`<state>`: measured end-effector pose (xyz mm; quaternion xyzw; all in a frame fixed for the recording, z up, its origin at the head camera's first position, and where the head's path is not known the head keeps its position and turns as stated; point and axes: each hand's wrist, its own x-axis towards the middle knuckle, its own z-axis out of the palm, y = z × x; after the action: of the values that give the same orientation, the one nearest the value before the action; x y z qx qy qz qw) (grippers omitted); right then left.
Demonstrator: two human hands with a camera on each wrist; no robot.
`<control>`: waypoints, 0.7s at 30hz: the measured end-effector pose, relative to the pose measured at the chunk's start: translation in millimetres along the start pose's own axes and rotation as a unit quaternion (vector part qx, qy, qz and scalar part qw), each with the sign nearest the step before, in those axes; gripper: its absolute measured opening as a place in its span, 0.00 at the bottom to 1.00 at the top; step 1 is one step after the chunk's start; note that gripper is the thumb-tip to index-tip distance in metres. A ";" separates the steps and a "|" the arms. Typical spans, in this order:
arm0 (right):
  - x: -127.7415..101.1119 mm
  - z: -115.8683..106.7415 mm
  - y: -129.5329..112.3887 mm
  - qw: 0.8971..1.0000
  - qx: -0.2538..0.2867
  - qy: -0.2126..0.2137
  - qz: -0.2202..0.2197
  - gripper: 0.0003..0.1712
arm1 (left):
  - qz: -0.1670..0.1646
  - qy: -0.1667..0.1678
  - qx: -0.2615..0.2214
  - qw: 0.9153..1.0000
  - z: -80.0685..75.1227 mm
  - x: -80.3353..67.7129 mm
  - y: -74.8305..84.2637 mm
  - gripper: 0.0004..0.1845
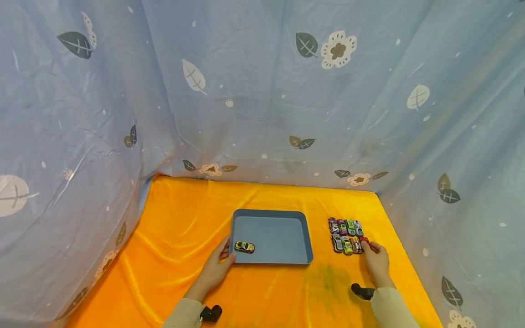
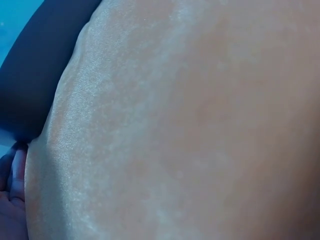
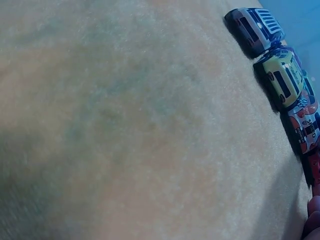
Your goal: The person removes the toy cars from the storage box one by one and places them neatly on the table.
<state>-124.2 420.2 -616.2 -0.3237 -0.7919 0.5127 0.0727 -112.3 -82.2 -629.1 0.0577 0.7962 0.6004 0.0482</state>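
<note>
A shallow grey-blue tray (image 1: 272, 239) lies on the orange cloth, with a yellow-green toy car (image 1: 244, 247) in its front left part. My left hand (image 1: 215, 269) grips the tray's left front corner, thumb near the rim and fingers along the side. To the right, several toy cars stand packed in two rows, among them a yellow one (image 1: 347, 246) and a silver one (image 1: 337, 243). At the right end of the front row, my right hand (image 1: 376, 263) pinches a red toy car (image 1: 363, 239), mostly covered by the fingers. In the right wrist view only some fingertips (image 3: 313, 220) show.
Orange plush cloth (image 1: 188, 218) covers the surface, with loose folds at the left. Pale blue patterned curtains (image 1: 262, 91) hang behind and on both sides. A black wrist device (image 1: 211, 313) sits at the left sleeve, another (image 1: 362, 291) at the right sleeve.
</note>
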 end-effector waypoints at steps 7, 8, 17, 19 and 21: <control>0.7 -1.1 0.0 1.000 -0.002 0.002 0.004 0.46 | -0.002 -0.002 0.006 1.000 -0.7 -1.5 3.1 0.35; 1.5 -1.3 0.1 1.000 -0.002 0.001 0.003 0.46 | -0.002 -0.001 0.006 1.000 -0.8 -1.2 3.3 0.34; -0.3 -3.2 -3.9 1.000 0.000 0.000 -0.005 0.48 | -0.008 0.003 0.022 1.000 -0.2 0.3 3.9 0.35; -6.8 -1.0 -4.7 0.999 -0.023 0.017 -0.029 0.45 | -0.009 0.004 0.022 1.000 -0.1 0.1 4.0 0.35; -15.7 3.8 -7.9 0.996 -0.048 0.037 -0.068 0.40 | -0.009 0.002 0.024 1.000 -0.1 -0.3 3.8 0.35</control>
<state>-117.1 405.9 -607.7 -0.2913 -0.8322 0.4559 0.1212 -111.9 -81.3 -625.5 0.0503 0.8107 0.5811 0.0509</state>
